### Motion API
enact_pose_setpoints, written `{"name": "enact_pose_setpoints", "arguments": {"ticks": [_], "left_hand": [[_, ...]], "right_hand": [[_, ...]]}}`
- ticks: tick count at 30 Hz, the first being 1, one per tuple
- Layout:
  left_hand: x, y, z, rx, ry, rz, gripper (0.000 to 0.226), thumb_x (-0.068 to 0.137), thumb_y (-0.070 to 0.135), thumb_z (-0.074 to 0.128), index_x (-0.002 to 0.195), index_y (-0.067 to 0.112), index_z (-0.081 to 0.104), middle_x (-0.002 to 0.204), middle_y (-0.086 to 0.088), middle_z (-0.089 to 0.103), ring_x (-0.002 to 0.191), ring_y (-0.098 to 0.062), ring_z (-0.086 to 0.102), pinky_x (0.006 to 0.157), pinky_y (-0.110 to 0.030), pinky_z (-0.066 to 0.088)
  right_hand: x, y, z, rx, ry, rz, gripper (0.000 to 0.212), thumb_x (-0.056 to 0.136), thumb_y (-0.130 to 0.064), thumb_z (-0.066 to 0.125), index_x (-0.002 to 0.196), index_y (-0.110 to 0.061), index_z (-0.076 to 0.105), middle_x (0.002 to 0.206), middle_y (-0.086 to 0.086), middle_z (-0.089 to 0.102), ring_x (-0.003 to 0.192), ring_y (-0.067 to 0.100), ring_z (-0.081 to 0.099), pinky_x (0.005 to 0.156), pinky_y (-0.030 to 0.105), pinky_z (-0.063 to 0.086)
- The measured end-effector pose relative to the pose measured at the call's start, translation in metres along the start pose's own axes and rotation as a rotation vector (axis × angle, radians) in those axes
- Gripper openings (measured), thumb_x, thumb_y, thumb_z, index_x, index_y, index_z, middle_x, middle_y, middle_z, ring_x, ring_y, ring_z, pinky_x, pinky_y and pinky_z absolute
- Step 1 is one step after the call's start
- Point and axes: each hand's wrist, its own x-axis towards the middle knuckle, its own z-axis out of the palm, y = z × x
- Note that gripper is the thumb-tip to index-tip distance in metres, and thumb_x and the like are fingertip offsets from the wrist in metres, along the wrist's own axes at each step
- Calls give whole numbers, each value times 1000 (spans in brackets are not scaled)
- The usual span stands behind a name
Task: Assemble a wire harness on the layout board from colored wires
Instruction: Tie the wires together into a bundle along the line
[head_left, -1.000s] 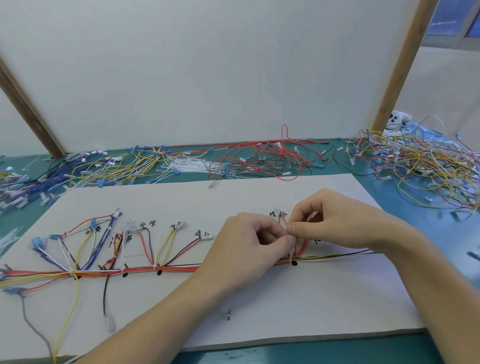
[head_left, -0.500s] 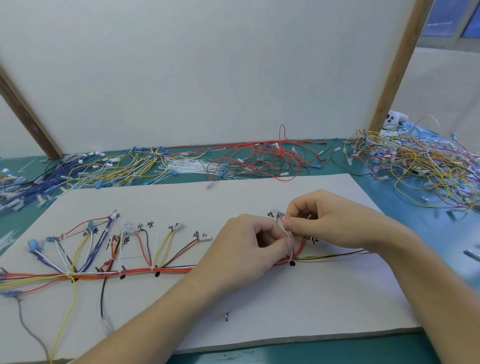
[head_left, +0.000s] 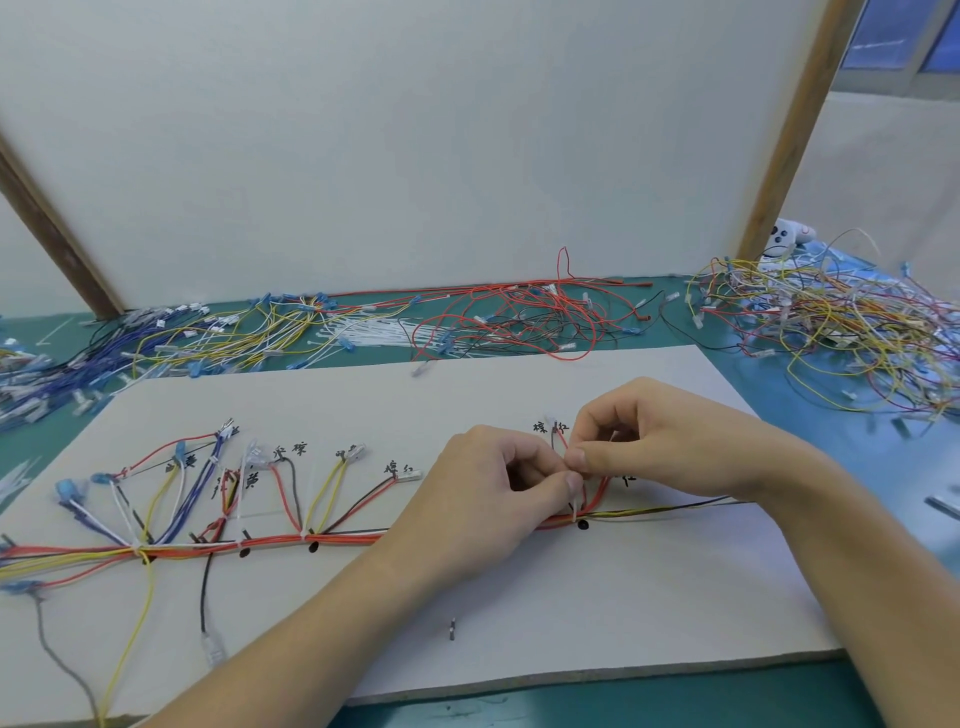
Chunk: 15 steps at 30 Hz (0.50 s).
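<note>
A white layout board (head_left: 519, 613) lies flat on the green table. A wire harness (head_left: 270, 545) of red, orange, yellow, blue and black wires runs left to right across it, with branches fanning up to handwritten labels. Both hands meet at a branch point beside a black dot (head_left: 583, 525). My left hand (head_left: 488, 493) pinches a thin white cable tie (head_left: 574, 509) wrapped round the bundle there. My right hand (head_left: 654, 436) pinches the same tie from above, thumb and forefinger tips pressed together. Red branch wires rise between the two hands.
Loose wire piles lie behind the board: blue and yellow (head_left: 171, 338) at left, white cable ties (head_left: 363, 332) and red wires (head_left: 524, 317) in the middle, a tangled yellow-red heap (head_left: 831, 332) at right. An upright white panel (head_left: 415, 145) with wooden posts stands behind. A small metal pin (head_left: 452, 627) sits near the board's front edge.
Both hands stay at the same branch point; the fingertips have shifted slightly and closed tighter on the tie. The view has drifted a little.
</note>
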Motion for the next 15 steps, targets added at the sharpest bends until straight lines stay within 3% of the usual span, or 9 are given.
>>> {"name": "enact_pose_setpoints", "arguments": {"ticks": [2, 4, 10, 14, 15], "left_hand": [[0, 1, 0, -9, -6, -8, 15, 91, 31, 73, 77, 26, 77, 62, 10, 68, 51, -1, 49, 52, -14, 37], [0, 2, 0, -19, -20, -12, 15, 90, 30, 73, 77, 26, 77, 63, 9, 70, 51, -2, 50, 54, -16, 39], [-3, 2, 1, 9, -7, 25, 12, 89, 31, 73, 78, 28, 79, 60, 12, 66, 50, 1, 46, 51, -11, 34], [-4, 0, 2, 59, 40, 52, 14, 89, 34, 74, 77, 29, 77, 58, 12, 60, 51, -3, 44, 50, -14, 32], [-4, 0, 2, 65, 44, 47, 14, 89, 35, 74, 77, 29, 77, 57, 12, 59, 51, -3, 43, 50, -15, 32]], "right_hand": [[1, -1, 2, -4, 38, -21, 15, 96, -25, 71, 82, -20, 76, 79, 3, 75, 65, 5, 59, 64, 23, 49], [2, 0, 2, -1, 83, -24, 16, 95, -25, 72, 80, -19, 75, 77, 2, 74, 63, 4, 57, 62, 17, 46], [1, 0, 0, 46, 52, 7, 16, 95, -26, 72, 82, -17, 76, 81, 7, 76, 72, 11, 64, 70, 25, 52], [0, 0, 0, 44, -3, 12, 11, 95, -21, 72, 86, -21, 78, 86, 7, 78, 80, 24, 70, 82, 48, 56], [0, -1, 0, 36, 0, 4, 11, 95, -19, 72, 86, -21, 78, 85, 6, 78, 79, 22, 69, 81, 47, 56]]}}
